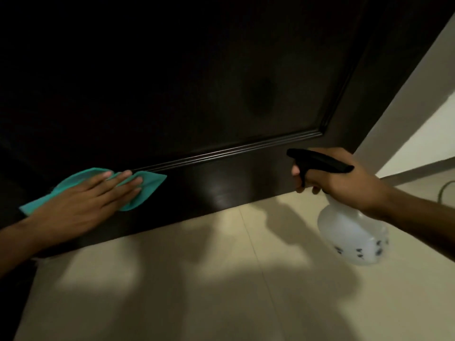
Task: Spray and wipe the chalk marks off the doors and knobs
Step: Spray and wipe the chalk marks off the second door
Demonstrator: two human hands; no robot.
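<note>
Your left hand (98,193) presses flat on the teal cloth (145,190) against the door (221,94); at 3 o'clock, your right hand (344,178) grips the spray bottle (352,232).

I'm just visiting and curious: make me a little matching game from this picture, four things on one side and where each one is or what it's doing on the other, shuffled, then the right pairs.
Things:
1. teal cloth
2. spray bottle
3. left hand
4. floor tiles

Places or states:
A. gripped by the right hand, nozzle facing the door
B. pale, lying below the door's bottom edge
C. pressed flat against the door's lower rail
D. fingers straight, resting on the cloth

Pairs: 1-C, 2-A, 3-D, 4-B
</note>
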